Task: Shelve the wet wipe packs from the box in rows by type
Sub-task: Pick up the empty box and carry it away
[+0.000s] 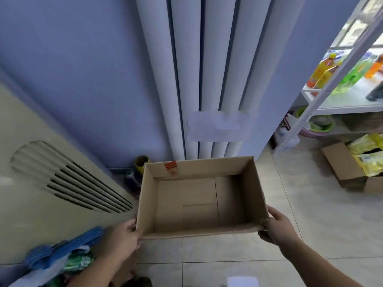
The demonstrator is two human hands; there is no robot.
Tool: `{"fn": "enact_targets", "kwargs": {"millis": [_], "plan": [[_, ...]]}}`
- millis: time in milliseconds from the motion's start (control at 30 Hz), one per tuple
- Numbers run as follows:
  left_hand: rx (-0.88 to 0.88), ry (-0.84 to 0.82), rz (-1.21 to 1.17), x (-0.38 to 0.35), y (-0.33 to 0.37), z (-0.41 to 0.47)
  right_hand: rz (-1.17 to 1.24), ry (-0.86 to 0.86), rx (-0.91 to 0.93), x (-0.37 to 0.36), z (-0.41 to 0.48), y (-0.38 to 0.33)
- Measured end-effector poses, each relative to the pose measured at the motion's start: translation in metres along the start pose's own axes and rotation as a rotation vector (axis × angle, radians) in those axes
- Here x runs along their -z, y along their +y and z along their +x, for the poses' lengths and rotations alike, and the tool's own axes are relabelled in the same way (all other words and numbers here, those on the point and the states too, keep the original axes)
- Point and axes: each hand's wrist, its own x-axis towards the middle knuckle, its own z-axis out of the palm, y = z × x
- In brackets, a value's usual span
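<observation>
Empty cardboard box [186,199] is held up: the left hand [126,235] grips its near-left corner, the right hand [277,226] its near-right. Yellow packs [366,154], likely wipes, lie in a second box [342,168] well to its right. Gripped only along that near edge, it could tip forward and drop.

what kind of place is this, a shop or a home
Probably a small shop's stockroom, not certain: a white metal shelf rack holds coloured bottles, and an open carton of yellow packs sits on the tiled floor beside it.
</observation>
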Motion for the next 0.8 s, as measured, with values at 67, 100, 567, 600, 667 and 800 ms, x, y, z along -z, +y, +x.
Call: {"fn": "enact_targets", "kwargs": {"millis": [67,100,567,600,667,800], "plan": [[0.003,0.008,-0.002,-0.016,0.008,0.033,-0.008,-0.007,-0.007,-0.013,0.038,-0.002],[0.004,0.013,0.001,-0.023,0.010,0.048,-0.018,-0.014,-0.010,-0.019,0.056,-0.002],[-0.104,-0.007,0.039,-0.070,0.023,0.177,-0.007,0.028,-0.053,-0.066,0.181,0.022],[-0.098,-0.007,0.030,-0.072,0.024,0.180,-0.001,0.031,-0.054,-0.067,0.185,0.024],[-0.102,-0.005,0.020,-0.076,0.025,0.185,0.000,0.032,-0.049,-0.070,0.191,0.025],[-0.145,0.022,-0.003,-0.083,0.025,0.189,-0.012,0.025,-0.021,-0.075,0.197,0.023]]}}
